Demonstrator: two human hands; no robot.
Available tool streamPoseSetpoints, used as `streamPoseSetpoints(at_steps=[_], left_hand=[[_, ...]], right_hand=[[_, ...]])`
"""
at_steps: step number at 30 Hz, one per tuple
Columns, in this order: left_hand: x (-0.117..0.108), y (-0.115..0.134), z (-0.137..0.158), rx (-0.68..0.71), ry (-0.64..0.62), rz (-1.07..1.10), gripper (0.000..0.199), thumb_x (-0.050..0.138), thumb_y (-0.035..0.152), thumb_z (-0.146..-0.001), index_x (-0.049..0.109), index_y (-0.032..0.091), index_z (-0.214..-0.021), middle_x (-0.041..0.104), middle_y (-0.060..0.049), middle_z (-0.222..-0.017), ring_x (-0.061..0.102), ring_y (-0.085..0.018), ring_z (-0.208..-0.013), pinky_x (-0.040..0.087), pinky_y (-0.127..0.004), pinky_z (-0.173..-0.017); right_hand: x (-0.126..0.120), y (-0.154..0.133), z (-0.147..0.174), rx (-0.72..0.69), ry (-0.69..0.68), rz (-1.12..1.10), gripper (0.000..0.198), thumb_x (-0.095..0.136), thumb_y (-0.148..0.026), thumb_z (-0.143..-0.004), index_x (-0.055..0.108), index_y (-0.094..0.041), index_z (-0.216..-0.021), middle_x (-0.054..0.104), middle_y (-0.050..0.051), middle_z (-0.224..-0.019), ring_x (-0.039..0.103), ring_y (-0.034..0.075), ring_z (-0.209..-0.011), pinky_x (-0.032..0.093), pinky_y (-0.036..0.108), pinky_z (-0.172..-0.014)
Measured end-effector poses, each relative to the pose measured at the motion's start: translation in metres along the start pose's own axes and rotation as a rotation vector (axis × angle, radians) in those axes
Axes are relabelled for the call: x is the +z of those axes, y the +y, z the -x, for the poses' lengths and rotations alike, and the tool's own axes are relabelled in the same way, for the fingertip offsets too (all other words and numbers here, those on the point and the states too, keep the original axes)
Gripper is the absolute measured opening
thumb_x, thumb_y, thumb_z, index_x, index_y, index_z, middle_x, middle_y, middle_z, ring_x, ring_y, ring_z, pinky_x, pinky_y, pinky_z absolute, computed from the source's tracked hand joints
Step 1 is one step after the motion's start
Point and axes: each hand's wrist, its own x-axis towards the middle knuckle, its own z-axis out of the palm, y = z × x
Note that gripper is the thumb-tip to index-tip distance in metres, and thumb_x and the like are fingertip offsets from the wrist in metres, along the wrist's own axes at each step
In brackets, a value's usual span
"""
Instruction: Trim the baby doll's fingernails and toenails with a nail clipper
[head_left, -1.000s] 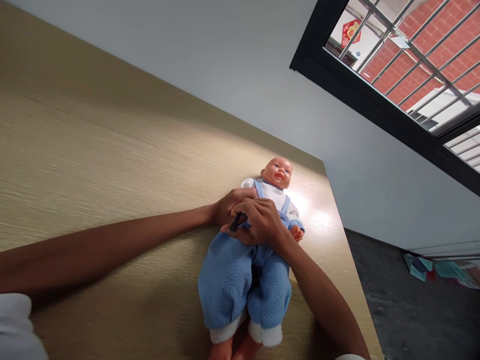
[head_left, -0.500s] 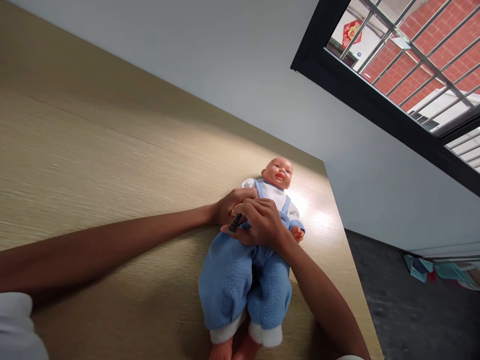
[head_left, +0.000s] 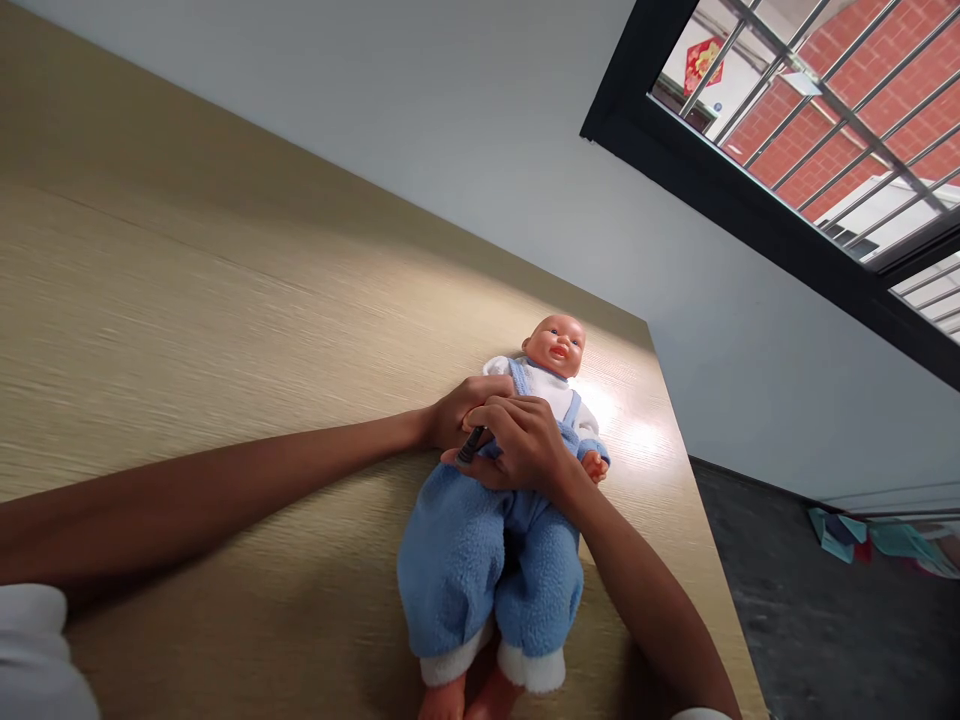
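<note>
A baby doll [head_left: 480, 560] in blue fleece overalls and a white top lies on its back, its head away from me. My left hand [head_left: 457, 412] is closed at the doll's side, around its arm on the left, which is mostly hidden. Pinched between the thumb and fingers of my right hand [head_left: 525, 445] is a small dark tool, which looks like a nail clipper [head_left: 470, 447]. That hand rests over the doll's belly, touching my left fingers, and the tool's far end is hidden. The doll's other hand [head_left: 595, 466] lies free on the right.
The doll is on a light wooden table [head_left: 225, 330], near its right edge. Behind the table is a pale wall [head_left: 420, 120] with a dark-framed barred window [head_left: 622, 100]. Some coloured items [head_left: 840, 535] are on the dark floor [head_left: 795, 620] at the right.
Hardly anything differs. The dark tool's near end has shifted slightly in my right fingers; both hands and the doll stay in place.
</note>
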Motion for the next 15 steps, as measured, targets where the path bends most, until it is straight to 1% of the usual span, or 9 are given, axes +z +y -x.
streamPoseSetpoints(at_steps=[2, 5, 8, 11, 13, 15], left_hand=[[0.0001, 0.0008, 0.0001, -0.001, 0.011, -0.007, 0.02, 0.057, 0.033, -0.077, 0.05, 0.015, -0.074, 0.052, -0.003, -0.07, 0.05, -0.015, -0.063, 0.04, -0.031, -0.055], [0.0007, 0.0016, 0.001, -0.028, 0.005, -0.037, 0.018, 0.053, 0.032, -0.079, 0.051, 0.014, -0.076, 0.053, -0.003, -0.073, 0.049, -0.014, -0.067, 0.042, -0.029, -0.06], [0.0022, -0.0016, 0.0025, -0.053, 0.002, -0.066, 0.019, 0.052, 0.032, -0.079, 0.052, 0.013, -0.078, 0.055, -0.003, -0.075, 0.048, -0.013, -0.069, 0.043, -0.028, -0.063], [0.0039, -0.0056, 0.003, 0.001, 0.037, -0.048, 0.022, 0.054, 0.036, -0.076, 0.051, 0.015, -0.076, 0.054, -0.004, -0.072, 0.049, -0.015, -0.065, 0.042, -0.029, -0.059], [0.0052, -0.0056, 0.0025, 0.01, 0.042, -0.062, 0.019, 0.054, 0.033, -0.075, 0.051, 0.015, -0.075, 0.055, -0.004, -0.071, 0.051, -0.016, -0.065, 0.043, -0.029, -0.058], [0.0074, -0.0036, 0.0016, -0.008, 0.045, -0.12, 0.013, 0.056, 0.026, -0.074, 0.05, 0.015, -0.075, 0.056, -0.002, -0.069, 0.051, -0.015, -0.066, 0.044, -0.028, -0.059]], right_hand=[[-0.0003, 0.0005, 0.0013, 0.007, -0.031, 0.011, 0.029, 0.057, -0.046, -0.095, 0.055, -0.02, -0.082, 0.061, -0.005, -0.062, 0.055, 0.008, -0.053, 0.039, 0.024, -0.054], [-0.0004, 0.0011, 0.0029, 0.016, -0.069, 0.024, 0.028, 0.054, -0.044, -0.096, 0.056, -0.02, -0.083, 0.063, -0.004, -0.065, 0.056, 0.008, -0.055, 0.039, 0.024, -0.055], [0.0001, 0.0009, 0.0024, 0.014, -0.043, 0.012, 0.026, 0.053, -0.042, -0.096, 0.055, -0.019, -0.084, 0.062, -0.005, -0.064, 0.055, 0.008, -0.054, 0.039, 0.024, -0.055], [0.0008, 0.0003, 0.001, -0.005, -0.005, 0.012, 0.027, 0.055, -0.042, -0.095, 0.054, -0.019, -0.081, 0.06, -0.005, -0.061, 0.052, 0.008, -0.052, 0.038, 0.024, -0.054], [0.0011, 0.0001, 0.0005, -0.004, -0.011, 0.023, 0.029, 0.057, -0.044, -0.094, 0.054, -0.02, -0.08, 0.06, -0.006, -0.061, 0.052, 0.008, -0.052, 0.038, 0.023, -0.054], [0.0012, 0.0002, 0.0005, 0.005, -0.025, 0.028, 0.03, 0.058, -0.046, -0.093, 0.055, -0.02, -0.079, 0.06, -0.006, -0.061, 0.052, 0.007, -0.051, 0.039, 0.023, -0.055]])
